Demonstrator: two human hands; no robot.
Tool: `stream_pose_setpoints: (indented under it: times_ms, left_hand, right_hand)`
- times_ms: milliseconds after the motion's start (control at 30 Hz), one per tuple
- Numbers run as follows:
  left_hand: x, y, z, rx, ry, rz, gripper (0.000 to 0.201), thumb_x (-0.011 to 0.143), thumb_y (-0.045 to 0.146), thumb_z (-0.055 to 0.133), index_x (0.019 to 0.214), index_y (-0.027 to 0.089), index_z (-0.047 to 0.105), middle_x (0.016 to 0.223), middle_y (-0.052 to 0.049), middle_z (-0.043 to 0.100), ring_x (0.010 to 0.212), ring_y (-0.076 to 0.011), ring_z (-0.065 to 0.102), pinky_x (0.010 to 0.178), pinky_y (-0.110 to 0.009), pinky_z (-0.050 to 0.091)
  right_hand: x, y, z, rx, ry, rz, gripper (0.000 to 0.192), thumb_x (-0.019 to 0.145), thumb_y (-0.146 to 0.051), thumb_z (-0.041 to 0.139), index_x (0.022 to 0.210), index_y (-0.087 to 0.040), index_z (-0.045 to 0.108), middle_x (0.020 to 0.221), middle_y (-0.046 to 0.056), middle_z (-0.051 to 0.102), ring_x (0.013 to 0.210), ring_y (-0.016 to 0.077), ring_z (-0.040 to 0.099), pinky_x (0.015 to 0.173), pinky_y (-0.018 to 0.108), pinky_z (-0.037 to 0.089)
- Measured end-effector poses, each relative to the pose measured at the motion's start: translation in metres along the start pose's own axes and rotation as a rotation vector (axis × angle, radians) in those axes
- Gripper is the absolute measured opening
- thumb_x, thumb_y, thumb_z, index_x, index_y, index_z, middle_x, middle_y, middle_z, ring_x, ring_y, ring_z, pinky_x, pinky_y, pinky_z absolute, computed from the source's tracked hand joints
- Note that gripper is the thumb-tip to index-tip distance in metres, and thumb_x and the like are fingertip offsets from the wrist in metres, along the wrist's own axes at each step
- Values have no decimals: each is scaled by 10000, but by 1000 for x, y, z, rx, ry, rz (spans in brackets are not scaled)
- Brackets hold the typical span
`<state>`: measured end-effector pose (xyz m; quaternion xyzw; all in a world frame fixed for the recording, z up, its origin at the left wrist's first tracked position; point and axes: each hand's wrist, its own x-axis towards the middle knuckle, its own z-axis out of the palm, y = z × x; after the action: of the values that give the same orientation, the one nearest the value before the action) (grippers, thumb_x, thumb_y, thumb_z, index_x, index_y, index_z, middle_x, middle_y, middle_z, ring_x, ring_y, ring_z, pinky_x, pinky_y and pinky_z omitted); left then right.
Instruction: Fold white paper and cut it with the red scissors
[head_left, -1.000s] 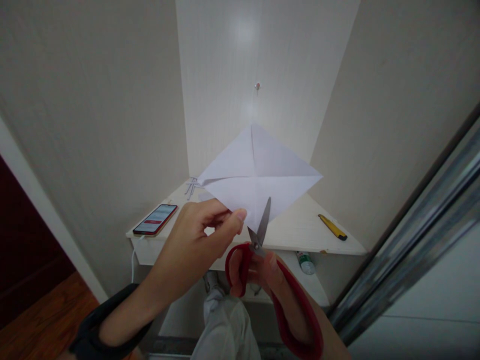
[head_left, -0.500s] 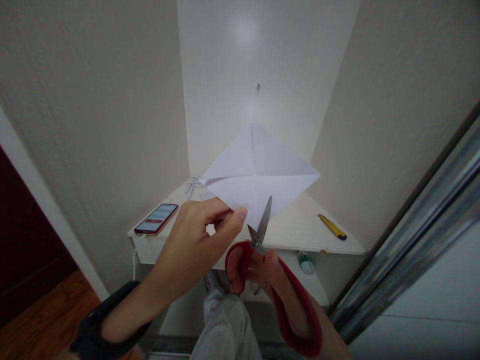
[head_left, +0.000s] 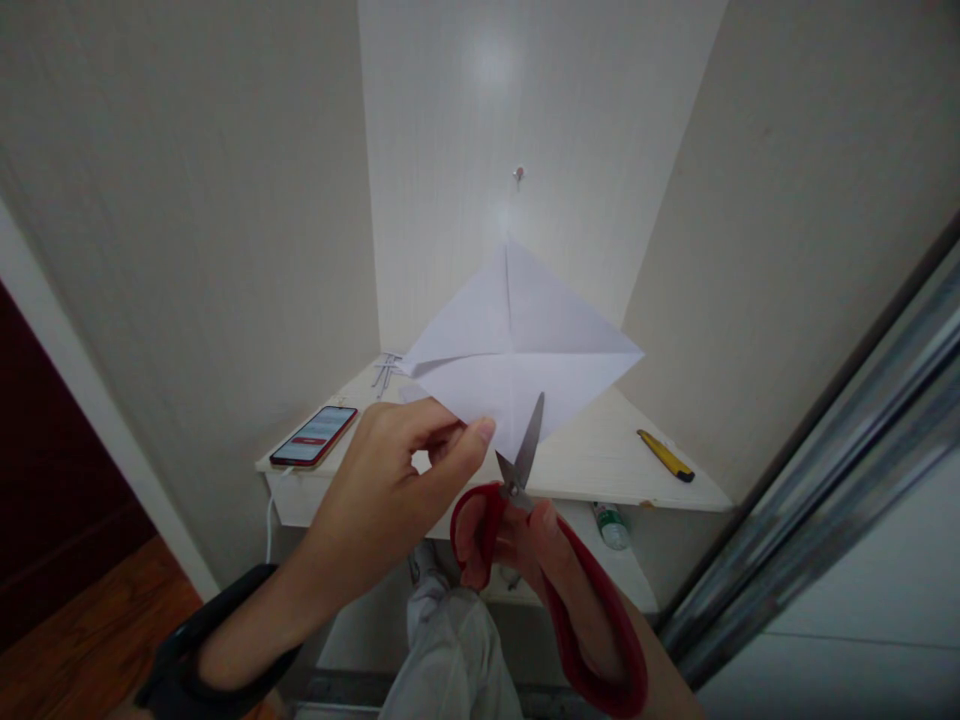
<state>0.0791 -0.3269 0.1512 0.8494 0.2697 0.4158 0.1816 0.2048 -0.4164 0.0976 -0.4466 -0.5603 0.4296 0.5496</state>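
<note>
Head view: left hand point(head_left: 390, 480) pinches a folded white paper sheet point(head_left: 517, 350) above the pale corner table point(head_left: 600, 460); right hand point(head_left: 540, 560) grips red-handled scissors point(head_left: 517, 470), blades parted at the lower edge. Cutting looks under way; closing the blades along the crease probably comes next.

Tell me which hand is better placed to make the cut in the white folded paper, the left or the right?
The right hand, probably. It holds the red scissors, whose blades already meet the lower edge of the folded paper. The left hand pinches that edge beside the blades, so it seems better suited to steadying the sheet.
</note>
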Motion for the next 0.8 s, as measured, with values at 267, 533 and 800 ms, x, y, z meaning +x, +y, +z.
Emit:
stream_pose_setpoints:
  times_ms: [267,533,800]
  left_hand:
    - [1,1,-1,-86,-33,-22,409,849,261,454,451,190,391,387,72,357,385,-68,339,405,-215,260]
    - [0,4,-2,-163,-51,-71,419,844,283,467,441,193,397,387,72,363,367,-64,339,379,-199,266]
    - [-1,6,-2,-163,-43,-99,415,837,284,466,439,195,388,389,65,368,373,-71,355,386,-201,278]
  right_hand:
    - [4,13,-3,35,-83,-56,608,869,-717,244,775,-188,529,725,42,494,687,178,463,692,341,390]
    - [3,19,-4,50,-82,-52,581,883,-700,255,782,-187,509,695,21,472,656,154,447,651,310,372]
    - [2,13,-2,28,-62,-77,592,872,-716,250,735,-187,477,662,13,455,618,139,423,595,285,341]
